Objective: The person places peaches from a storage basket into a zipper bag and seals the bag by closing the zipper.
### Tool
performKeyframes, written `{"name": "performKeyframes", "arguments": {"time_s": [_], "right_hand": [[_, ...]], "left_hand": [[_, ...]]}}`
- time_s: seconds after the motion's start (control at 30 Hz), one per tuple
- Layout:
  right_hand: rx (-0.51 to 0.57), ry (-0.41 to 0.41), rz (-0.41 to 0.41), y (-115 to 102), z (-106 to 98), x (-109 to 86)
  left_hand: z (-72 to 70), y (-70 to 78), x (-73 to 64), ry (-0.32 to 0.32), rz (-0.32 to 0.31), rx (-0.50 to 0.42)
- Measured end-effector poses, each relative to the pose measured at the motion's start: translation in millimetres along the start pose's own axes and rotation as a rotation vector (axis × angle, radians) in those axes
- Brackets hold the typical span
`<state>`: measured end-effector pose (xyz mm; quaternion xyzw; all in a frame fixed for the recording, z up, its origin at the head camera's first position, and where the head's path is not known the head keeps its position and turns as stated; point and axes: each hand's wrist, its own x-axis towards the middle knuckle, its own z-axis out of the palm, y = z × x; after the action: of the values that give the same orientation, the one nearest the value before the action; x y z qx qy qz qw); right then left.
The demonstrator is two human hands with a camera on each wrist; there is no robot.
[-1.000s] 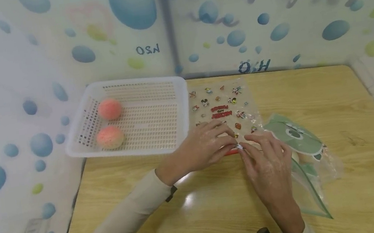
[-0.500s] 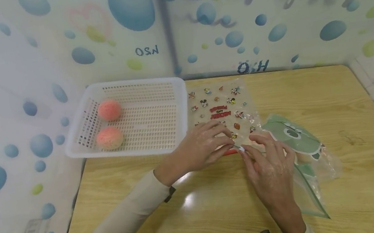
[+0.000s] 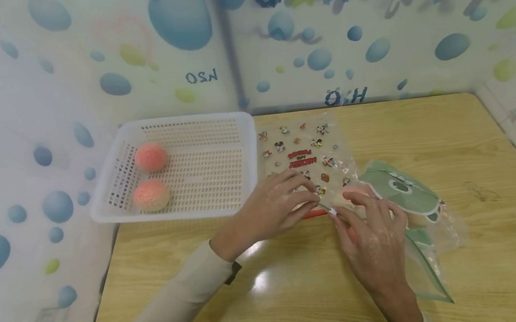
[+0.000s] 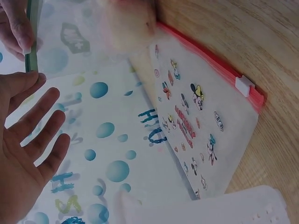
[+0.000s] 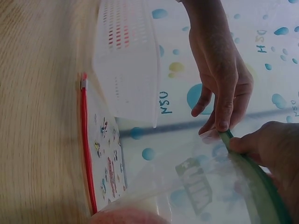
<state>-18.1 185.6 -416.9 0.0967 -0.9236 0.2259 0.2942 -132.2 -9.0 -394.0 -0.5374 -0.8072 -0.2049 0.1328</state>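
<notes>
My left hand (image 3: 276, 205) pinches one end of the green zip strip (image 4: 32, 56) of a clear zip bag with a green cartoon animal print (image 3: 408, 190). The other fingers of that hand are spread in the left wrist view. Close beside it, my right hand (image 3: 373, 238) pinches the same strip, with a small white piece (image 3: 332, 211) at its fingertips. A pinkish round thing (image 5: 133, 217) shows at the bag, partly out of view in the right wrist view. Behind my hands lies a flat clear zip bag with cartoon prints (image 3: 300, 150) and a red zip edge (image 4: 210, 56).
A white perforated basket (image 3: 201, 212) stands at the left rear, holding two pink, peach-like balls (image 3: 151, 157). The wooden table (image 3: 305, 296) meets a wall covering printed with blue drops (image 3: 180, 19) at its back edge.
My right fingertips and the white piece have drawn slightly away from my left fingertips, showing more of the green strip between them. The head view has shifted a little.
</notes>
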Motion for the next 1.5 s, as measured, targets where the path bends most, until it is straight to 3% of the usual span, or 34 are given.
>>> {"name": "performKeyframes", "arguments": {"time_s": [1.03, 1.33, 1.5], "right_hand": [[0.009, -0.015, 0.024, 6, -9, -9.2], [0.038, 0.100, -0.014, 10, -8, -11.5], [0.043, 0.092, -0.009, 12, -12, -14.0]], "left_hand": [[3.7, -4.6, -2.8, 0.031, -0.041, -0.022], [6.0, -5.5, -3.9, 0.048, -0.043, -0.009], [6.6, -6.2, -5.0, 0.046, -0.042, -0.004]]}}
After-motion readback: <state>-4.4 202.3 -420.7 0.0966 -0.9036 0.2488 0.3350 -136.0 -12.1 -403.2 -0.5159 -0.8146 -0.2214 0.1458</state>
